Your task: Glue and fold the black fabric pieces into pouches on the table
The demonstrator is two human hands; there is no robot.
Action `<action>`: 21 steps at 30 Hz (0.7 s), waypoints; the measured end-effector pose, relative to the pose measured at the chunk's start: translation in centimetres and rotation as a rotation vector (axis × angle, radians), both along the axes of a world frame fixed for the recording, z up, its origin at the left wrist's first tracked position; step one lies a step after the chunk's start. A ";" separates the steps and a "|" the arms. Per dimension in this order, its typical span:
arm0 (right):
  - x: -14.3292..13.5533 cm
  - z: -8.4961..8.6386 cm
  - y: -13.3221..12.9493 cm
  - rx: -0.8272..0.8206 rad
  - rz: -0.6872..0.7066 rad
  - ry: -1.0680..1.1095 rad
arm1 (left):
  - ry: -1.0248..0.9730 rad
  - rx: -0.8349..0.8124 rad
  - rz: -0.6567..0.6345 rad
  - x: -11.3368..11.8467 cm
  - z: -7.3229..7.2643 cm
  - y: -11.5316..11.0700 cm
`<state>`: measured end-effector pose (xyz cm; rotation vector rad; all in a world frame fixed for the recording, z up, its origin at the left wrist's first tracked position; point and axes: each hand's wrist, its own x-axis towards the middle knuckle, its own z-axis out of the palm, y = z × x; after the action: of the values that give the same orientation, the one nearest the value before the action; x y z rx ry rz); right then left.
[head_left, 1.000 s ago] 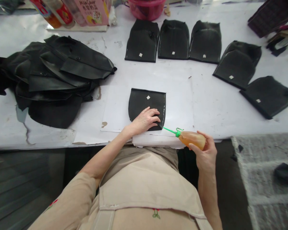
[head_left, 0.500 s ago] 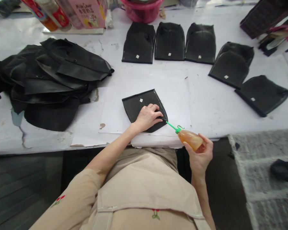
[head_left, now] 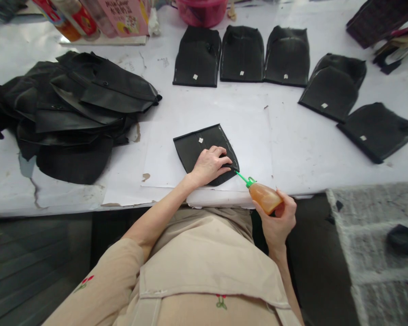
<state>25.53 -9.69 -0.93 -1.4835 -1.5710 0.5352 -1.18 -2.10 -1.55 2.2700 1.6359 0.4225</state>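
Note:
A black piece [head_left: 190,147] with a small white square mark lies on the white-covered table in front of me, a pale line along its right edge. My left hand [head_left: 211,166] rests on its lower right part, fingers bent and pressed near that edge. In my right hand [head_left: 281,216] is a squeeze bottle [head_left: 264,198] of amber liquid with a green nozzle. The nozzle tip is at the right corner of the black piece, close to my left fingertips.
Several similar black pieces [head_left: 242,54] form an arc at the back and right. A heap of black pieces [head_left: 78,97] lies left. Behind are bottles [head_left: 80,20], a pink box [head_left: 127,18] and a pink basin [head_left: 202,12]. The table's front edge [head_left: 122,208] is near my waist.
The bottle and my right hand have shifted slightly left, with the nozzle tip still near the piece's right corner. My left hand stays in place on the piece.

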 end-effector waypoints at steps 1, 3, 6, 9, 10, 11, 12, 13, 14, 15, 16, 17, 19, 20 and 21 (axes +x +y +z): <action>0.0 0.1 0.0 0.011 0.008 -0.028 | -0.002 0.003 0.001 0.0 0.0 0.0; 0.1 0.3 -0.1 0.028 0.017 -0.073 | -0.002 0.008 0.002 0.0 -0.1 -0.1; 0.0 0.4 -0.2 0.052 0.030 -0.111 | -0.005 0.011 0.006 0.1 -0.2 -0.2; -0.2 0.6 -0.4 0.037 0.011 -0.117 | -0.016 0.013 0.013 0.1 -0.3 -0.4; -0.3 0.6 -0.4 0.023 -0.002 -0.113 | -0.019 0.015 0.016 0.1 -0.3 -0.4; -0.3 0.7 -0.5 0.006 -0.013 -0.106 | -0.021 0.016 0.019 0.1 -0.3 -0.5; -0.4 0.8 -0.5 -0.015 -0.019 -0.095 | -0.024 0.017 0.022 0.1 -0.3 -0.5; -0.5 0.9 -0.6 -0.038 -0.022 -0.080 | -0.025 0.015 0.022 0.1 -0.4 -0.5; -0.6 1.0 -0.6 -0.062 -0.018 -0.063 | -0.028 0.013 0.023 0.0 -0.4 -0.6; -0.8 1.1 -0.7 -0.085 -0.010 -0.044 | -0.031 0.011 0.023 0.0 -0.5 -0.6; -0.9 1.3 -0.7 -0.103 0.000 -0.025 | -0.035 0.009 0.024 0.0 -0.5 -0.6; -1.0 1.4 -0.7 -0.114 0.008 -0.005 | -0.041 0.008 0.026 -0.1 -0.6 -0.7; -1.1 1.5 -0.8 -0.125 0.012 0.031 | -0.051 0.006 0.030 -0.1 -0.7 -0.7; -1.2 1.5 -0.8 -0.130 0.007 0.045 | -0.055 0.003 0.032 0.0 -0.7 -0.8; -1.2 1.5 -0.8 -0.138 0.000 0.056 | -0.057 -0.002 0.032 0.0 -0.7 -0.7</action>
<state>24.36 -10.51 0.58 -1.5569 -1.5159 0.6914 -1.17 -2.85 -2.21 2.2123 1.6461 0.4885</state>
